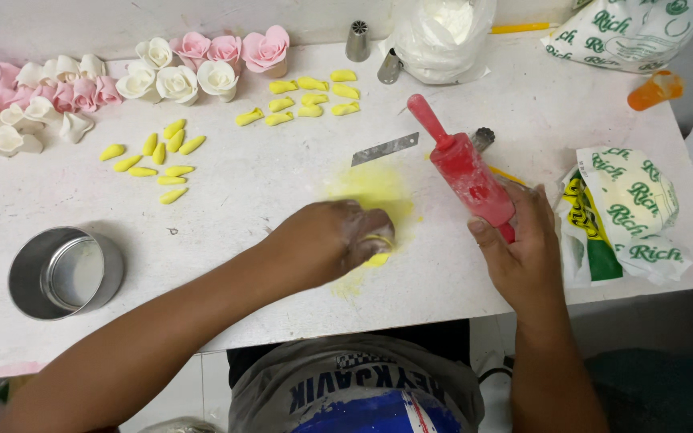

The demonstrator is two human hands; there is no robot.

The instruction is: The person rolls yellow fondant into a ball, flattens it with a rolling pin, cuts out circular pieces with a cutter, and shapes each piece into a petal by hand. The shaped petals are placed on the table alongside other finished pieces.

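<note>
Left hand (338,240) presses soft yellow paste piece (377,258); right hand (515,248) beside it grips red plastic rolling pin (465,170); hard pressing risks tearing

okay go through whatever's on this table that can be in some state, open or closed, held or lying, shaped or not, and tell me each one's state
left hand: pressing a yellow paste piece onto the table.
right hand: gripping the red rolling pin, tilted off the surface.
metal tin: open, upright.
yellow petals: shaped, lying loose in groups.
paste roses: finished, standing in a row.
blade: lying flat, untouched.
white bag: open at the top.
</note>
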